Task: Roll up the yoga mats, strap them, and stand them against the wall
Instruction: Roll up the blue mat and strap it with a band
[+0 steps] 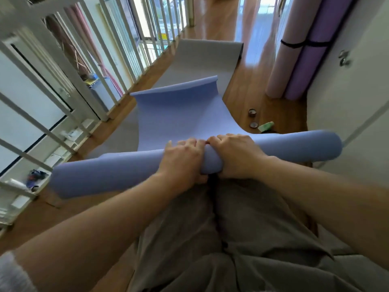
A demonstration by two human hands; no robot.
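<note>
A blue yoga mat (181, 114) is partly rolled into a thick tube (109, 175) lying crosswise over my lap. Its loose end curls up ahead of me. My left hand (183, 159) and my right hand (233, 154) grip the middle of the roll side by side, fingers curled over its top. A grey mat (202, 57) lies flat on the wood floor beneath the blue one and stretches away. A pink rolled mat (282, 66) and a purple rolled mat (309, 62) stand against the right wall, each with a black strap (303, 44) around it.
A white railing (69, 60) runs along the left side of the narrow landing. Two small round tins (252, 112) and a green bottle (265, 125) sit on the floor at the right. A white door (357, 85) closes off the right. My grey trousers fill the foreground.
</note>
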